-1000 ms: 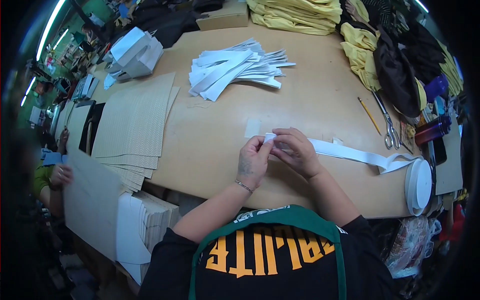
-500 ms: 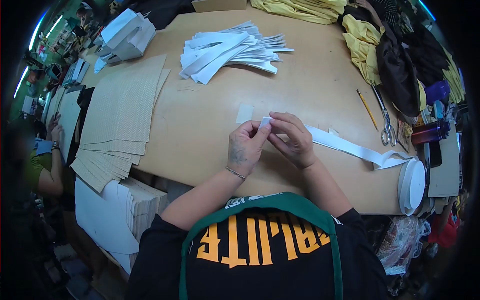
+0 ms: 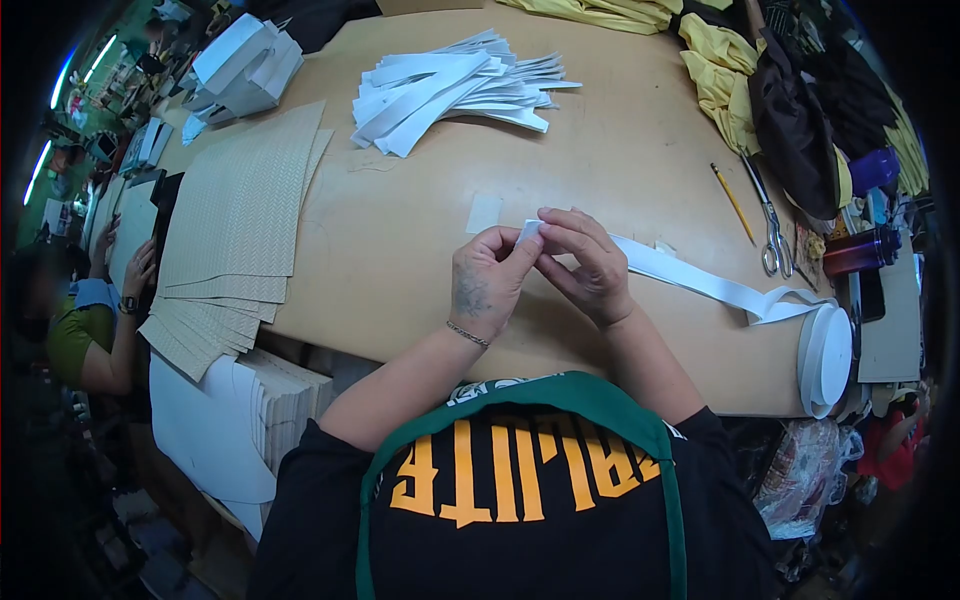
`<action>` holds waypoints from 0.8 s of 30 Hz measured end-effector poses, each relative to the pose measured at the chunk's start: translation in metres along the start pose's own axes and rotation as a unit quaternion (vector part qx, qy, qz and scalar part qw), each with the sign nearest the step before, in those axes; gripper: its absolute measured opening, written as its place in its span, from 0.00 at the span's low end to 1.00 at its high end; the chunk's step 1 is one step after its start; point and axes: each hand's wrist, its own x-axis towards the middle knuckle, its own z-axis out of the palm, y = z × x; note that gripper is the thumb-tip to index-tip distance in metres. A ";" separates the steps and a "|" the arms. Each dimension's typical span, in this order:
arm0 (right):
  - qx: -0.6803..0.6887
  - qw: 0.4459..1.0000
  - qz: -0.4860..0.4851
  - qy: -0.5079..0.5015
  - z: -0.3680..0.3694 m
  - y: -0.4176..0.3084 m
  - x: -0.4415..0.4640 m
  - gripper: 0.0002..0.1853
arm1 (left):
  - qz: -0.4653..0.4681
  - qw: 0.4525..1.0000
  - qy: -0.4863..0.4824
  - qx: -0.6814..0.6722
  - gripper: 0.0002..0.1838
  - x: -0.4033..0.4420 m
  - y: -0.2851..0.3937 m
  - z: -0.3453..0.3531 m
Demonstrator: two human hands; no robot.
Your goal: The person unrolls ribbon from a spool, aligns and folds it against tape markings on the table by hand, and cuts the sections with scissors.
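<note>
Both my hands meet at the end of a long white strip (image 3: 690,285), which looks like flat tape or elastic. My left hand (image 3: 488,275) pinches its end between thumb and forefinger. Close beside it, my right hand (image 3: 585,262) also grips the strip, thumb and fingertips together. From behind my right hand the strip runs across the table to a white roll (image 3: 826,360) at the right edge. Just beyond my fingers a small pale rectangle (image 3: 484,213) lies flat on the tabletop. Part of the strip is hidden by my fingers.
A pile of cut white strips (image 3: 440,90) lies toward the back. Patterned beige sheets (image 3: 235,200) fan out at left. At right lie a pencil (image 3: 734,203), scissors (image 3: 770,230), a dark bottle (image 3: 860,250) and yellow cloth (image 3: 718,80). Another person (image 3: 95,330) is at far left.
My hands stay pinched on the strip's end with barely any movement. The whole view has shifted slightly. At far left, the other person's arm has moved.
</note>
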 end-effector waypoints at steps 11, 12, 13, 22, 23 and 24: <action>-0.009 1.000 0.011 -0.008 -0.004 -0.002 -0.004 0.20 | -0.035 0.999 -0.017 -0.021 0.05 -0.004 0.007 0.002; -0.010 1.000 0.011 -0.009 -0.004 -0.002 -0.004 0.20 | -0.037 0.999 -0.017 -0.024 0.05 -0.004 0.008 0.003; -0.010 1.000 0.013 -0.009 -0.004 -0.002 -0.005 0.20 | -0.035 0.999 -0.018 -0.024 0.04 -0.004 0.007 0.003; 0.057 0.996 0.044 -0.043 -0.005 0.000 0.000 0.20 | -0.080 0.995 -0.010 -0.052 0.03 0.001 0.003 -0.004; 0.072 0.994 0.069 -0.055 -0.004 0.002 -0.003 0.21 | -0.088 0.995 -0.011 -0.049 0.03 0.003 0.000 -0.008; 0.086 0.990 0.094 -0.067 -0.005 0.003 -0.004 0.21 | -0.097 0.994 -0.012 -0.047 0.03 0.005 -0.002 -0.012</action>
